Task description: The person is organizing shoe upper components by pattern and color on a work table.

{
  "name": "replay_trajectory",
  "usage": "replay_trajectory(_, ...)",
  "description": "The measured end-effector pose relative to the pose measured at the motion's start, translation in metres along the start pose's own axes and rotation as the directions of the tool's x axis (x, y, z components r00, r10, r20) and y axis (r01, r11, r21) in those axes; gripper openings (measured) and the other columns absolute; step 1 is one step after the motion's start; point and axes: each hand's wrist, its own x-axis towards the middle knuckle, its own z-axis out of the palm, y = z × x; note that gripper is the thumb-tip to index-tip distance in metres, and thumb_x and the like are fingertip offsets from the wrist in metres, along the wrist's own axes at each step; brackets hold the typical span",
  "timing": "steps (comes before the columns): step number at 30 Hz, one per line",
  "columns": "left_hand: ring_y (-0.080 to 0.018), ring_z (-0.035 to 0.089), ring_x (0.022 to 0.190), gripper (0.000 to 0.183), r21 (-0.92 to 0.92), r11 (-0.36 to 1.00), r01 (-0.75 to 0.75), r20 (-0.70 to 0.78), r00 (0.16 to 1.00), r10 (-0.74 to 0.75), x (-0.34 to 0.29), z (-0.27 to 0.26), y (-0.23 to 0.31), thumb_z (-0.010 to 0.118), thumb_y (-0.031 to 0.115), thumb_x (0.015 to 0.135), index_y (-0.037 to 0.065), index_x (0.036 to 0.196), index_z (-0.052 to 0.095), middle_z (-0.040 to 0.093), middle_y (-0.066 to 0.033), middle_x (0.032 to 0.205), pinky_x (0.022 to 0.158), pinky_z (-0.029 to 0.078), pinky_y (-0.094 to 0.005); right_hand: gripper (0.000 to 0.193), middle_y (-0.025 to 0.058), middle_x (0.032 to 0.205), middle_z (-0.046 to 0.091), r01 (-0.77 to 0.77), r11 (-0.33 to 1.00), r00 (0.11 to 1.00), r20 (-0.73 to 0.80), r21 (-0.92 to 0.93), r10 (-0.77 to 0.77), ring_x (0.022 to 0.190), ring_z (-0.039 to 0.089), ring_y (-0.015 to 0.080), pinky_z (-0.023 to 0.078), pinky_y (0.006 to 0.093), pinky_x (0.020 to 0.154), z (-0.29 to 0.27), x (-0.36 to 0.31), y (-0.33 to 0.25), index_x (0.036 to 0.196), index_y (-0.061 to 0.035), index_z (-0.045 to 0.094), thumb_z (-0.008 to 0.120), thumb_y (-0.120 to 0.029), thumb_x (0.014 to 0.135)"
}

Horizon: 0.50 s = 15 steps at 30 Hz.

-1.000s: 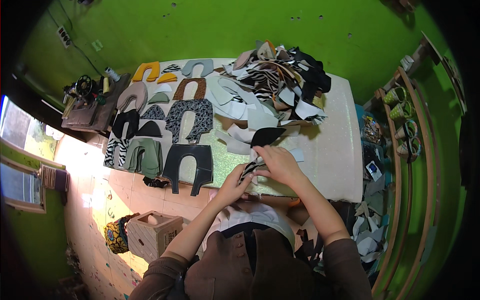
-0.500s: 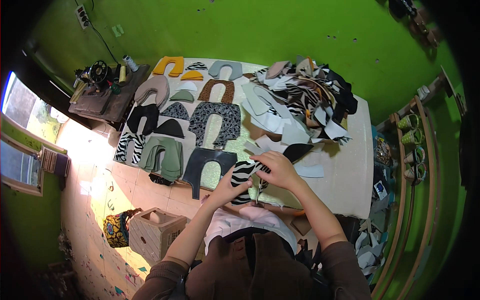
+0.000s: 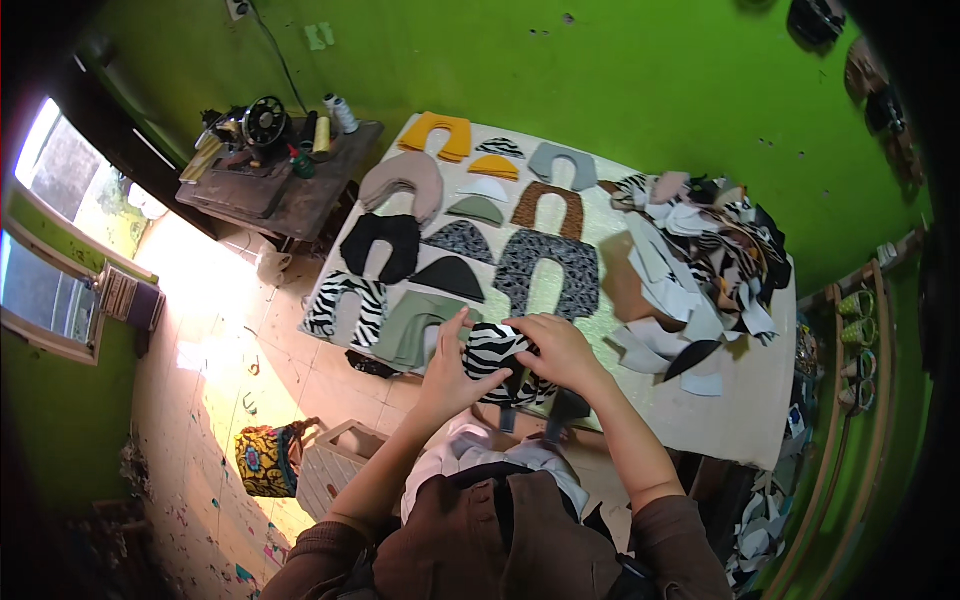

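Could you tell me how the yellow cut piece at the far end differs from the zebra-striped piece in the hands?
The yellow piece is plain-coloured; the zebra-striped piece is black and white. The yellow piece lies untouched on the table; the zebra-striped piece is held by the left hand and right hand.

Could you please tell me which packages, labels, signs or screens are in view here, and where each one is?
Crate: pale open box on the floor, left of the person.
Patterned bag: yellow and dark, beside the crate.
Outlet plate: small, white, on the green wall, top left.
No screens, signs or labels show.
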Motion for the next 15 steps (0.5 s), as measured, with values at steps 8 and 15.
replay_trajectory(8,-0.0296,0.054,0.099,0.094,0.341,0.939,-0.052,-0.037,0.997,0.069,-0.005,-0.047,-0.028,0.075,0.029,0.066,0.004,0.136,0.019,0.046,-0.0151,0.116,0.074,0.048,-0.0389,0.044,0.0127,0.098,0.06,-0.089,0.983,0.995,0.063,0.164,0.08,0.088,0.058,0.0301,0.046,0.0385,0.078,0.042,0.039,-0.031,0.112,-0.0068,0.055,0.064,-0.015,0.07)
replay_trajectory(15,-0.0318,0.055,0.094,0.05,0.253,0.967,0.027,-0.043,0.999,-0.017,0.006,-0.054,-0.037,0.068,0.014,0.068,0.002,0.112,0.047,0.051,-0.015,0.109,0.076,0.047,-0.0364,0.043,0.0125,0.099,0.06,-0.187,0.955,0.977,0.148,0.232,0.156,0.085,0.059,0.0305,0.047,0.0366,0.074,0.039,0.05,-0.04,0.112,-0.0075,0.055,0.065,-0.02,0.072)
